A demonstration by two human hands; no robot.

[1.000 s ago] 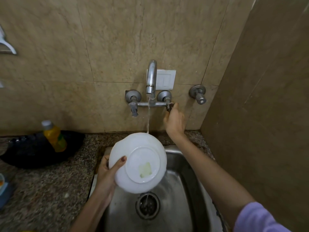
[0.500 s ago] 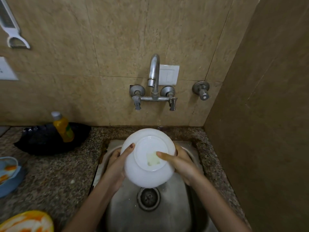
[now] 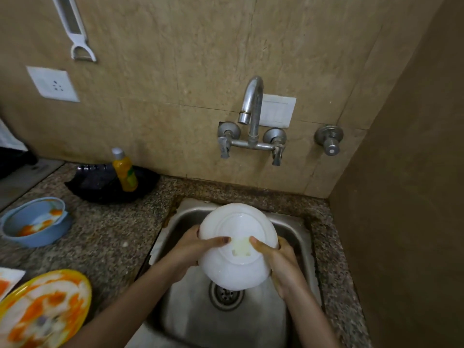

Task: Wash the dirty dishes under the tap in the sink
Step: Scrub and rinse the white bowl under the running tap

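Both hands [image 3: 193, 247] [image 3: 278, 257] grip upturned bowl [image 3: 238, 267]; thumbs apparently meeting.

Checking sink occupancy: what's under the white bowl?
Under the white bowl, held by both hands, lies the sink basin and drain. The drain's top edge is covered.

Yellow plate [image 3: 42, 312] blurred and cut off at the lower-left edge

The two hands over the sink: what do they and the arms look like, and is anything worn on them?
The left hand and the right hand are bare: no gloves, rings, watch or bracelets visible. Both forearms are uncovered; no sleeve shows in this view. The fingernails look short and unpainted.
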